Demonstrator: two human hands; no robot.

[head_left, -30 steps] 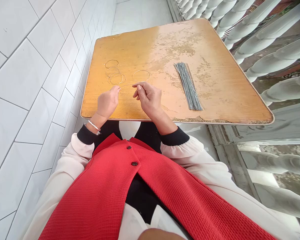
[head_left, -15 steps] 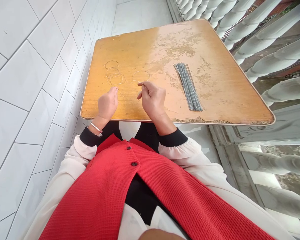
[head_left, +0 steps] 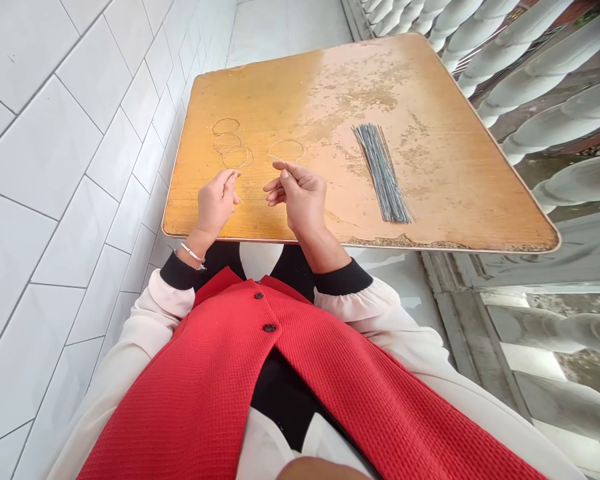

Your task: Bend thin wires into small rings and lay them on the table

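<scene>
At a worn orange veneer table point(head_left: 260, 107), between white glazed tiles point(head_left: 80, 200) and a row of turned white balusters point(head_left: 545, 87), two bare hands work apart.

The left hand point(head_left: 216, 203) and right hand point(head_left: 300, 200) are apart over the table's near half, fingertips pinched; a thin wire end point(head_left: 238, 197) shows by the left, too fine to tell whether it is gripped. Three overlapping wire rings point(head_left: 229, 148) lie just ahead of the left hand, a fourth wire ring point(head_left: 285, 149) lies separately ahead of the right, and a bundle of grey wire rods point(head_left: 381, 175) lies further right. The veneer is blotched, its near edge point(head_left: 395, 241) flaking.
</scene>
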